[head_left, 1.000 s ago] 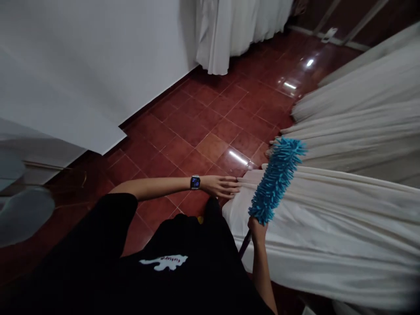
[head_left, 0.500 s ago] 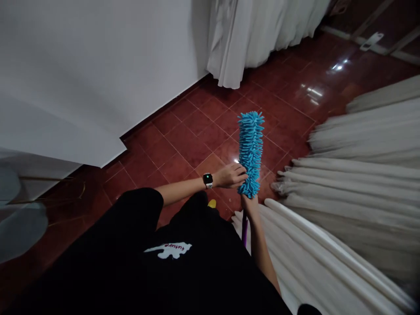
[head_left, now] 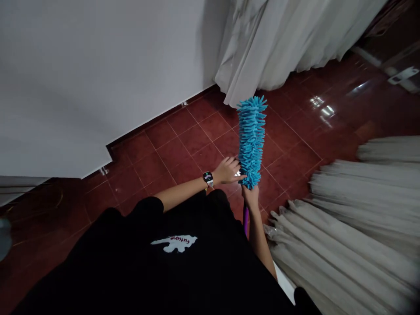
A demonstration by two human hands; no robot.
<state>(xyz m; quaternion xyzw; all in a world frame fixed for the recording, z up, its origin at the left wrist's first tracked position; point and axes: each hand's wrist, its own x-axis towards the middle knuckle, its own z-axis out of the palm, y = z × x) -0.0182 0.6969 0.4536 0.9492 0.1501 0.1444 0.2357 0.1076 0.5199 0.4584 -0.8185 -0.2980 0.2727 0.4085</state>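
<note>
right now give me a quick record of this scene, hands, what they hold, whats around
right hand: grip closed on purple handle of blue chenille duster
duster pose: upright, head up
left hand: beside the duster, reaching its head
left wrist: smartwatch
floor: red tile floor
left side: white wall
right side: pale draped fabric

The right hand (head_left: 250,197) held the purple handle (head_left: 245,221) of a blue chenille duster (head_left: 251,140) upright. The left hand (head_left: 228,170), wearing a smartwatch (head_left: 208,178), reached the duster's base. Pale gathered fabric (head_left: 341,214) bunched at the right, above a red tiled floor (head_left: 197,140), with a white wall (head_left: 98,78) at the left.
</note>
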